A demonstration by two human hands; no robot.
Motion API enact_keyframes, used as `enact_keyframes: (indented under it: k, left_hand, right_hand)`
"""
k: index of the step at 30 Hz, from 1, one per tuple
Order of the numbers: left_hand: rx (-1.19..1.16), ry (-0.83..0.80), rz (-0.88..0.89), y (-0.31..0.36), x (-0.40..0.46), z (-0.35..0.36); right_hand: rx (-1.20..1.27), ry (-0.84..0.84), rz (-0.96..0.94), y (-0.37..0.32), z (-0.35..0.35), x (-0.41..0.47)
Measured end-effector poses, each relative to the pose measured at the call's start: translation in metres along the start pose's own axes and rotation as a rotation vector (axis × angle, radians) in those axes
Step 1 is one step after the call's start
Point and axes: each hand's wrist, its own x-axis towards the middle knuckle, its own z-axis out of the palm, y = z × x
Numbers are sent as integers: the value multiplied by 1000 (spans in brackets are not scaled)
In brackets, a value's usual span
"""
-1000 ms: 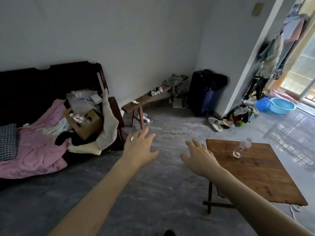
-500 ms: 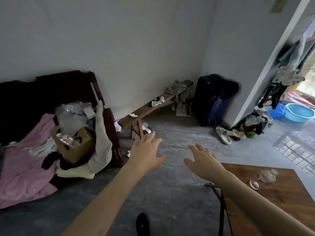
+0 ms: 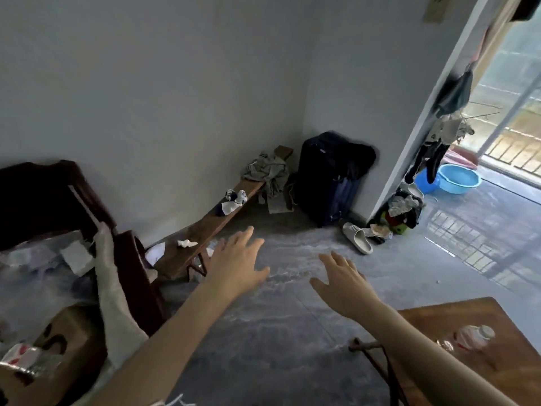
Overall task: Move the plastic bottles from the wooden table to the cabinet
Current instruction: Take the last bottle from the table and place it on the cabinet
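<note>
Your 2 hands, left hand (image 3: 237, 265) and right hand (image 3: 345, 282), hang empty with fingers spread, and the plastic bottle (image 3: 473, 336) lies on the wooden table (image 3: 456, 320) behind your right fingertips, so a blind backward sweep could roll it off.

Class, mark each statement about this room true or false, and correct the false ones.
1. A plastic bottle lies on the wooden table. True.
2. The right hand grips the bottle. False: it is open and holds nothing.
3. The left hand is open, fingers spread. True.
4. The blue basin sits on the bench. False: it sits on the floor past the doorway.
5. A dark suitcase stands in the corner. True.
</note>
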Motion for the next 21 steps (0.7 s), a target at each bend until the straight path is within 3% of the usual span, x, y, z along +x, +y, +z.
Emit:
enact_keyframes:
  k: [8,21]
  left_hand:
    - [65,-98,319,74,109,-4]
    - [313,-252,885,312,192,23]
  right_hand:
    - [109,74,315,61,-8,28]
    - [430,211,947,254,21,-49]
